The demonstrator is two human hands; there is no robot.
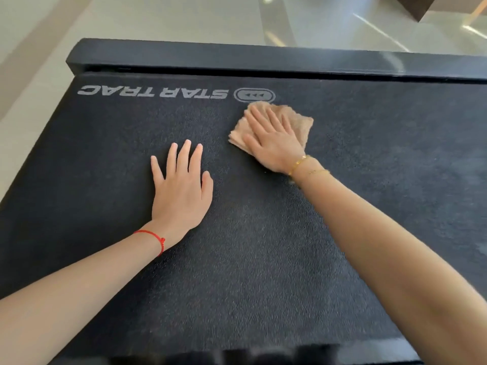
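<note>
Head view: black textured treadmill belt (250, 246), black end bar (237, 55) beyond, pale glossy tile floor (158, 19). Belt print: "STAR TRAC" (152, 92), upside down. Right hand (274, 143) flat, fingers straight, pressing folded tan cloth (303, 125) beside logo. Left hand (181, 185) flat on belt, grasping nothing.

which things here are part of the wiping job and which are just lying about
In the job: black treadmill belt, tan cloth on it, right hand pressing the cloth, left hand flat on the belt.
Just about: pale floor, brown furniture at the far corner.
</note>
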